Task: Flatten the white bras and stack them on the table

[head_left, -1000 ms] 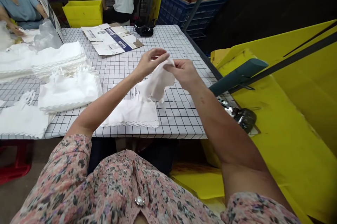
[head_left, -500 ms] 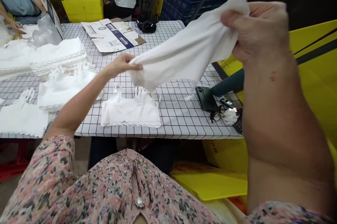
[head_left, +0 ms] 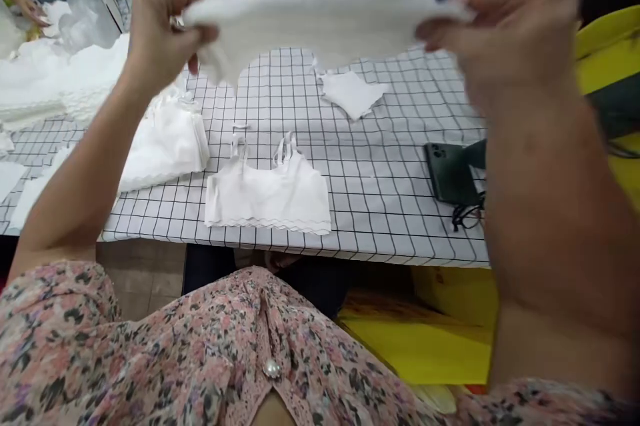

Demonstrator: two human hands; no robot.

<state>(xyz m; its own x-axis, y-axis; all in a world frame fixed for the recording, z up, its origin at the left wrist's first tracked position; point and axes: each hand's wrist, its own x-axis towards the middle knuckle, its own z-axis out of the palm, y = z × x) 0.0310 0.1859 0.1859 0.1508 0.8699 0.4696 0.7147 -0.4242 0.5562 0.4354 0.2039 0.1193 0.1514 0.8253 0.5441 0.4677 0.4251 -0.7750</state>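
I hold a white garment (head_left: 325,23) stretched out flat at head height above the checked table (head_left: 380,179). My left hand (head_left: 160,29) grips its left end with closed fingers. My right hand (head_left: 505,33), blurred by motion, pinches its right end. Below, a white crop top with thin straps (head_left: 267,193) lies flat near the table's front edge. A small white cloth piece (head_left: 353,93) lies on the table behind it.
A stack of white tops (head_left: 163,143) sits left of centre, with more white piles (head_left: 45,79) farther left. A dark phone (head_left: 450,173) with a cable lies at the right. Yellow bins (head_left: 607,53) stand to the right. Another person's hand (head_left: 27,6) works at the far left.
Both hands have risen and spread apart, pulling the white garment from a slanted hold into a level stretch. My left hand has moved up and left. The view has tilted downward.
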